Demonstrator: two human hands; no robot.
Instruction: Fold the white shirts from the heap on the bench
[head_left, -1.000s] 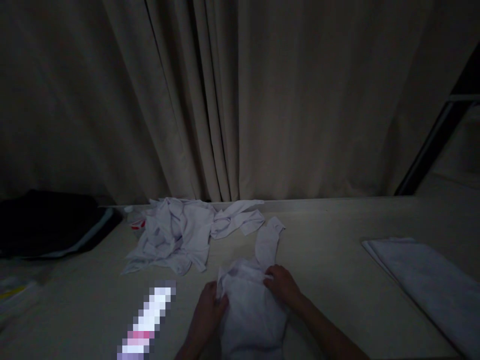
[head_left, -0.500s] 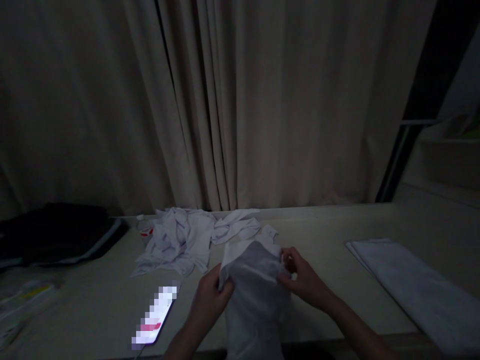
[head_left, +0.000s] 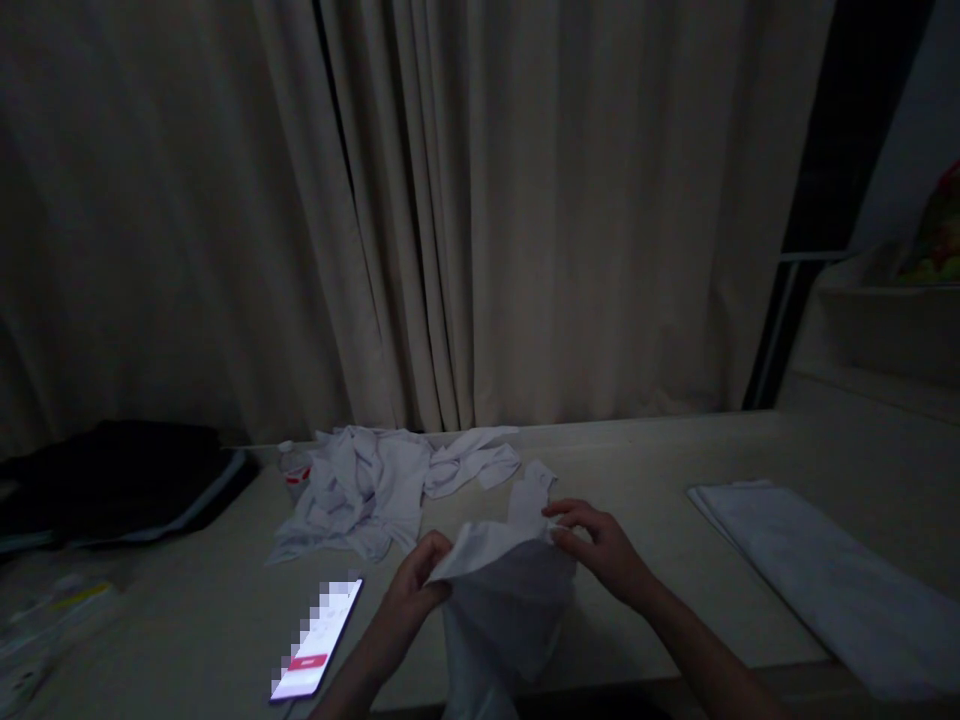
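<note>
A thin white cloth (head_left: 506,590), maybe a garment, hangs between my hands at the table's front edge. My left hand (head_left: 416,585) pinches its left upper corner between thumb and fingers. On the opposite side, my right hand (head_left: 600,545) grips the top edge near a narrow white strip (head_left: 532,492) with a small round mark at its end. This strip lies on the table beyond the cloth. Between the hands, the cloth's upper edge is folded over and its lower part drops past the table edge, out of sight.
Crumpled white cloths (head_left: 367,485) lie at the back beside a clear bottle (head_left: 294,470). A lit phone (head_left: 319,640) rests left of my hands. Dark folded fabric (head_left: 120,480) and a plastic packet (head_left: 60,620) are far left. Folded white fabric (head_left: 817,570) overhangs the front edge at right. Curtains (head_left: 562,200) hang behind.
My left hand has moved slightly left and the right hand slightly up. The cloth's top edge has dropped and its opening has changed shape, showing more of the strip behind.
</note>
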